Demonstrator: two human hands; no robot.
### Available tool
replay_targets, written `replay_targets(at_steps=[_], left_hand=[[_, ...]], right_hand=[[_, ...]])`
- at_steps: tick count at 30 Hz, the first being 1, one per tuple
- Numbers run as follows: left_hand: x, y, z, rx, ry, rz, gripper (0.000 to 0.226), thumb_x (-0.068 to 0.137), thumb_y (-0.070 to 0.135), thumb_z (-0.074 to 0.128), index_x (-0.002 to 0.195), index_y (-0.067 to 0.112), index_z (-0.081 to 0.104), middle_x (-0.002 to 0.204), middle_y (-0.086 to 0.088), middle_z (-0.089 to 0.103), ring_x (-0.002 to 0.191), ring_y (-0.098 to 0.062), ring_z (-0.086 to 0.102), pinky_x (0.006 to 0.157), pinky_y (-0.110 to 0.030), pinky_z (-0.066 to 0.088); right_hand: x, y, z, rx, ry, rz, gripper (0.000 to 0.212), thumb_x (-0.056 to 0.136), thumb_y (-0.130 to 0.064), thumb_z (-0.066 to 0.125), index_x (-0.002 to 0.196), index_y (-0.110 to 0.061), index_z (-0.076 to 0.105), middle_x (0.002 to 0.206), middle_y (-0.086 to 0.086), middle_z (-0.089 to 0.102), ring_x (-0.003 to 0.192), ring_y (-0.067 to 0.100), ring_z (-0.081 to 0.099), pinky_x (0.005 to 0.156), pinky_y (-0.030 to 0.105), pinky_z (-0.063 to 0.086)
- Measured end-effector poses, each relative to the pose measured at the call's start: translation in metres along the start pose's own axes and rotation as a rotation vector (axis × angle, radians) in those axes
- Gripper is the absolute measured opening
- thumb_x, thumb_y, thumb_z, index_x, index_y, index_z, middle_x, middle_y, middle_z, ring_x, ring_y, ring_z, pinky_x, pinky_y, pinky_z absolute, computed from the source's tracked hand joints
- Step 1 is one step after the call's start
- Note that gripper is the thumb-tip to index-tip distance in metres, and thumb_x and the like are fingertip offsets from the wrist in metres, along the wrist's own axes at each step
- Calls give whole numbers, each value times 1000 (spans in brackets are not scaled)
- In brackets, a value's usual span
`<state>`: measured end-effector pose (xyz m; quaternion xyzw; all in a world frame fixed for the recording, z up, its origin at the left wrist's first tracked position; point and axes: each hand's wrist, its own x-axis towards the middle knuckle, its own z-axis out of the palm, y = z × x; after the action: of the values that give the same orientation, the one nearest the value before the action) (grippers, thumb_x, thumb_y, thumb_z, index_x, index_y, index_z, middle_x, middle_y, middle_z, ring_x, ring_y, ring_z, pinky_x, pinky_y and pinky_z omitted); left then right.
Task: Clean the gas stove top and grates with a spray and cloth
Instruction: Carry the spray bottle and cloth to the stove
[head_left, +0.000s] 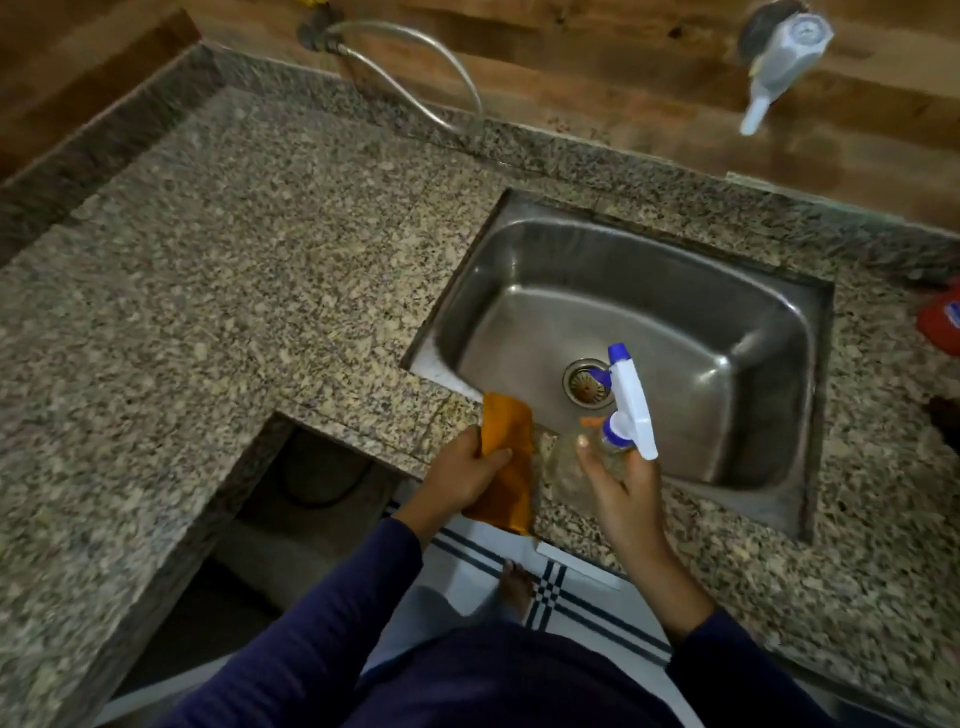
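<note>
My left hand (467, 470) grips an orange cloth (506, 457) that hangs down over the front edge of the granite counter. My right hand (621, 480) holds a clear spray bottle (576, 470) with a white and blue trigger head (631, 402), nozzle pointing away from me over the sink. Both hands are at the sink's near left corner. No gas stove or grates are in view.
A steel sink (727, 291) is set in the speckled granite counter (208, 260), which runs in an L to the left. A white wall tap (774, 62) and a grey hose (415, 67) sit against the wooden wall. A red packet (943, 322) lies at the right edge.
</note>
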<state>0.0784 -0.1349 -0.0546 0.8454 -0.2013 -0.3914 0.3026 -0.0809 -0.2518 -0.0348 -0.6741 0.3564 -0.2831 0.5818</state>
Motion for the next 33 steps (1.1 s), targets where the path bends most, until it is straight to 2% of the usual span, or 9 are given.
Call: replay_targets(at_steps=[5, 10, 14, 16, 19, 23, 26, 30, 33], left_hand=[[-21, -24, -68, -314, 63, -1, 25, 94, 30, 66, 112, 21, 52, 112, -5, 64, 100, -21, 65, 88, -45, 56], [-72, -92, -155, -605, 286, -65, 42, 90, 15, 71, 122, 21, 45, 107, 5, 61, 73, 9, 67, 56, -12, 51], [-121, -180, -224, -739, 445, -124, 78, 78, 17, 83, 139, 28, 35, 129, -3, 62, 104, -12, 70, 79, -32, 60], [-144, -222, -254, -778, 523, -150, 82, 81, 12, 80, 144, 28, 30, 136, -1, 58, 108, -14, 67, 76, -30, 60], [-158, -267, -285, -818, 588, -150, 89, 84, 6, 76, 151, 25, 21, 142, -1, 52, 111, -10, 63, 74, -23, 59], [-159, -320, -318, -862, 589, -138, 114, 70, 32, 88, 155, 35, 12, 154, 2, 41, 131, -17, 53, 105, -42, 50], [-150, -347, -324, -890, 596, -134, 115, 72, 30, 85, 157, 33, 7, 156, 3, 37, 135, -18, 48, 111, -45, 43], [-152, -367, -312, -840, 602, -173, 104, 78, 18, 80, 155, 24, 11, 153, 3, 36, 137, -20, 44, 112, -41, 40], [-162, -369, -302, -735, 644, -234, 95, 83, 8, 75, 155, 20, 14, 148, 1, 44, 132, -19, 49, 102, -30, 42]], right_hand=[[16, -27, 47, 85, -197, -10, 16, 90, -16, 65, 104, -9, 63, 89, -9, 69, 87, 6, 66, 79, 19, 52], [20, -53, 146, 113, -467, -18, 14, 89, -8, 68, 102, -13, 67, 87, -9, 73, 87, 9, 69, 79, 21, 53], [1, -72, 250, 95, -644, -66, 15, 87, -21, 68, 102, -19, 67, 94, -16, 72, 93, 5, 67, 84, 21, 51], [-18, -77, 307, 102, -700, -68, 27, 84, -32, 68, 107, -18, 66, 98, -11, 70, 98, 9, 66, 88, 27, 51], [-45, -82, 380, 86, -780, -63, 32, 86, -32, 68, 111, -14, 65, 100, -9, 69, 100, 2, 65, 87, 19, 47], [-75, -87, 471, 18, -822, -78, 27, 91, -21, 69, 117, -18, 63, 106, -16, 66, 101, -9, 61, 84, 10, 45], [-84, -88, 519, -27, -805, -109, 30, 93, -20, 66, 121, -20, 57, 109, -24, 58, 99, -19, 55, 79, -3, 37], [-97, -81, 551, -111, -811, -154, 26, 96, -32, 62, 120, -27, 54, 105, -12, 64, 97, -2, 61, 76, 7, 44], [-100, -76, 550, -181, -817, -207, 23, 96, -25, 61, 117, -25, 52, 104, -12, 63, 95, -6, 59, 76, 0, 42]])
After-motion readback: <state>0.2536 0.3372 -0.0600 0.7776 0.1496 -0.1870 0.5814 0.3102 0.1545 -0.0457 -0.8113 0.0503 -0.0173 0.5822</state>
